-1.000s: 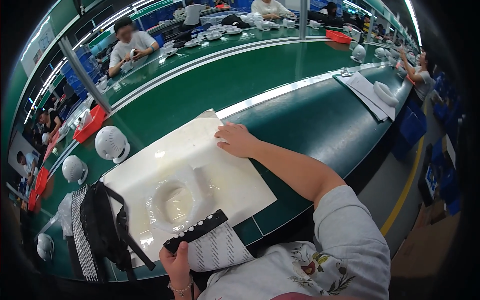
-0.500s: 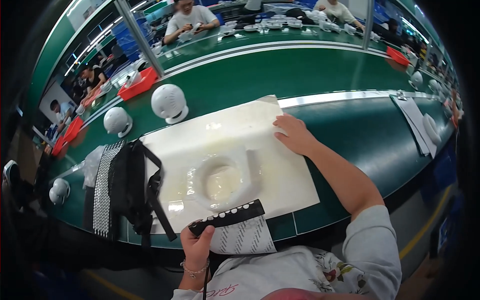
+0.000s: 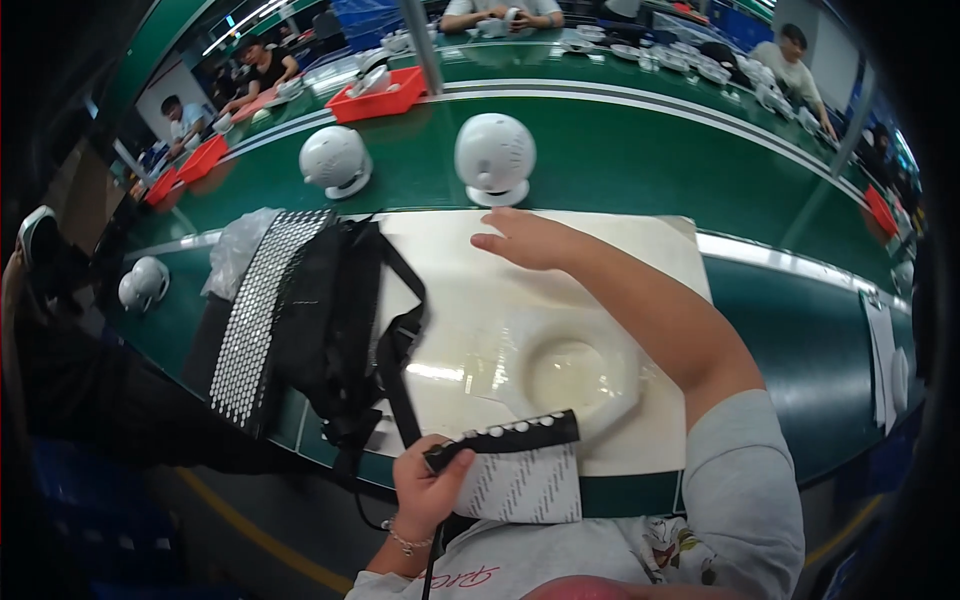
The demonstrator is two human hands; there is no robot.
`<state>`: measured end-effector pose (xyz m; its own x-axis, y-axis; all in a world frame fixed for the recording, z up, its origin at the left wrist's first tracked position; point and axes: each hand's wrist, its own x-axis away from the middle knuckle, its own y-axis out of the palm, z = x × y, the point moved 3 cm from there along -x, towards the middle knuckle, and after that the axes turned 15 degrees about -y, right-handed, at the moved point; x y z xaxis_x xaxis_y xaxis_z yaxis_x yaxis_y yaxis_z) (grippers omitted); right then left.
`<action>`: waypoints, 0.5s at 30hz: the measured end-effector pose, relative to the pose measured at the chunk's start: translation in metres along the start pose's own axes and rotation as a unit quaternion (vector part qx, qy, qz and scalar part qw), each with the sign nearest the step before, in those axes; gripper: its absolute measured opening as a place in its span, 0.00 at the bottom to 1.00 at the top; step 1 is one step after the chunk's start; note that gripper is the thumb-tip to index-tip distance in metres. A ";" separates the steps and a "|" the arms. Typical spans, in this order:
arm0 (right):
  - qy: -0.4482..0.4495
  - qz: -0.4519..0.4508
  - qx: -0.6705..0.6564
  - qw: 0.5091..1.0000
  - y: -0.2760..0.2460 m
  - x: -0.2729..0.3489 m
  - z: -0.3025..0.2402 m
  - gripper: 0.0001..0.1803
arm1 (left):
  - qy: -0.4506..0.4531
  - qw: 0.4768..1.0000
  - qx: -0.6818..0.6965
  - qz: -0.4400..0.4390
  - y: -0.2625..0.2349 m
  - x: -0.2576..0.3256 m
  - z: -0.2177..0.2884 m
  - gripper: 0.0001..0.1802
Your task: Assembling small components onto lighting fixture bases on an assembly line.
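Observation:
My left hand (image 3: 428,489) grips a flat black strip with a row of white dots (image 3: 505,439), held over the near edge of a white moulded tray (image 3: 480,310). A white patterned sheet (image 3: 522,485) hangs below the strip. My right hand (image 3: 520,238) lies flat on the far part of the tray, fingers stretched leftward, holding nothing. The tray has a round hollow (image 3: 568,372) near its middle. A black strapped bag (image 3: 335,320) lies across the tray's left side.
Two white round devices (image 3: 494,156) (image 3: 335,160) stand on the green bench beyond the tray, and another (image 3: 145,282) lies at the far left. Red bins (image 3: 380,95) sit further back. Other people work at the benches behind. A crumpled plastic bag (image 3: 237,250) lies left of the black bag.
The view has swung left, so the tray and bag sit more centrally. My right hand has slid along the tray's far edge. My left hand still holds the strip.

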<state>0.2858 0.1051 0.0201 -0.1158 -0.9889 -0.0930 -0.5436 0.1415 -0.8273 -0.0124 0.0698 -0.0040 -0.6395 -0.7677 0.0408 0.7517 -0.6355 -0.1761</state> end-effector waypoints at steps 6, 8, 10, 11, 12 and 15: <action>0.036 0.206 0.261 0.942 0.026 -0.053 0.054 0.31 | 0.032 0.998 -0.020 -0.046 -0.005 -0.003 0.000 0.08; 0.021 0.231 0.276 0.933 0.010 -0.044 0.051 0.28 | 0.030 0.999 -0.025 -0.038 -0.008 -0.004 -0.001 0.08; 0.025 0.259 0.298 0.918 -0.018 -0.026 0.059 0.26 | 0.000 0.999 -0.022 -0.037 -0.008 -0.001 -0.009 0.08; 0.004 0.298 0.251 0.921 -0.034 -0.014 0.072 0.23 | -0.013 0.999 -0.002 -0.040 -0.007 -0.001 -0.011 0.08; -0.020 0.333 0.201 0.921 -0.042 -0.001 0.072 0.19 | -0.028 0.999 0.017 -0.038 -0.007 -0.001 -0.013 0.08; -0.054 0.451 0.237 0.859 -0.060 0.055 0.025 0.14 | -0.015 0.999 0.048 -0.017 -0.008 0.001 -0.012 0.08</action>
<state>0.3325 0.0412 0.0506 -0.2213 -0.4882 -0.8442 0.1290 0.8434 -0.5215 -0.0213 0.0751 -0.0139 -0.6605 -0.7471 0.0745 0.7428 -0.6647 -0.0797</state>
